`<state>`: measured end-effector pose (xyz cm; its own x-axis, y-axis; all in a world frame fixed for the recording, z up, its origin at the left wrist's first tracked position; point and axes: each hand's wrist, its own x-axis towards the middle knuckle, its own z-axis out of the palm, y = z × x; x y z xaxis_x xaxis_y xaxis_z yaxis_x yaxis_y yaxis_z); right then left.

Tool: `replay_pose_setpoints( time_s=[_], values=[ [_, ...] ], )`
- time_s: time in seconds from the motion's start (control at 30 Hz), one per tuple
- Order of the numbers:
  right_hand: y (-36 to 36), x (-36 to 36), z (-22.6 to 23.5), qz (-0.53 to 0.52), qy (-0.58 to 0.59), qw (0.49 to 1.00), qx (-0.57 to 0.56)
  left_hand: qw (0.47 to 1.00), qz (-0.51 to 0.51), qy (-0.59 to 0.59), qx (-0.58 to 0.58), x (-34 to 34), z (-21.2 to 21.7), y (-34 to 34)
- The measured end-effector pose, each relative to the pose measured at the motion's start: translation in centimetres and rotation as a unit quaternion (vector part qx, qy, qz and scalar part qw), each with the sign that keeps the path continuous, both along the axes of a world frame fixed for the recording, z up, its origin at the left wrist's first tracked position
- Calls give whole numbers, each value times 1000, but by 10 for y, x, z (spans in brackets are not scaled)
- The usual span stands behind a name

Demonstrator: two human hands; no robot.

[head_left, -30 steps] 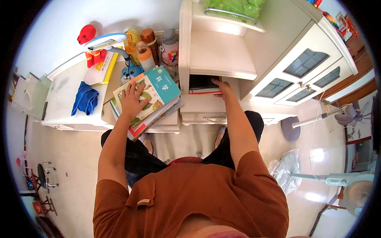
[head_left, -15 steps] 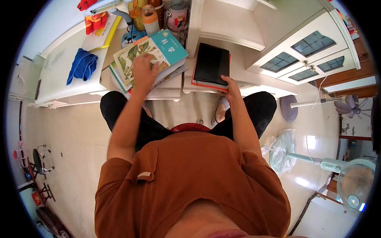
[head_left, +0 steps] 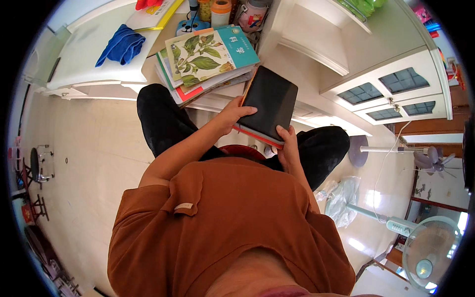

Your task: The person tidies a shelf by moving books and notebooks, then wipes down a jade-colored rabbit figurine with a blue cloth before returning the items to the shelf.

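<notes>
Both hands hold a small stack of notebooks (head_left: 271, 101), a black cover on top with grey and red ones showing beneath it. My left hand (head_left: 234, 116) grips the left edge, its thumb lying on the black cover. At the near right corner, my right hand (head_left: 289, 147) is closed on the stack, thumb on top. The notebooks are tilted in front of my knees at the desk edge. Left of them lies a pile of books and papers (head_left: 200, 58), topped by a textbook with a leaf drawing and a teal band.
A blue cloth (head_left: 122, 45) lies on the white desk (head_left: 79, 62) at left. Behind the book pile stand an orange-lidded bottle (head_left: 220, 12) and a pink flask (head_left: 253, 15). A glass-doored cabinet (head_left: 346, 111) rises at right. Standing fans (head_left: 429, 252) occupy the right floor.
My left hand has left the textbook pile and taken hold of the notebooks' left side. The notebooks have been lifted from the desk toward me and tilted; my view has shifted.
</notes>
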<state>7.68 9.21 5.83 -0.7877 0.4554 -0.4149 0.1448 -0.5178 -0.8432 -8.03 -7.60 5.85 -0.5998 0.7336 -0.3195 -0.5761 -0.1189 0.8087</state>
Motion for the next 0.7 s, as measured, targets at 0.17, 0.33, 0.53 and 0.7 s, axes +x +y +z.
replay_pose_setpoints(
  time_s=[0.17, 0.33, 0.53, 0.7],
  values=[
    [-37, -34, 32, 104, 87, 990, 34, 993, 45, 105, -9, -15, 77, -62],
    [-82, -112, 59, 168, 141, 976, 11, 964, 31, 242, -106, -106, 129, -109],
    [-120, -192, 12, 263, 57, 962, 32, 722, 27, 600, -343, -238, 96, -123],
    [-106, -175, -12, 327, 42, 944, 31, 589, 46, 674, -445, -228, 47, -125]
  ],
)
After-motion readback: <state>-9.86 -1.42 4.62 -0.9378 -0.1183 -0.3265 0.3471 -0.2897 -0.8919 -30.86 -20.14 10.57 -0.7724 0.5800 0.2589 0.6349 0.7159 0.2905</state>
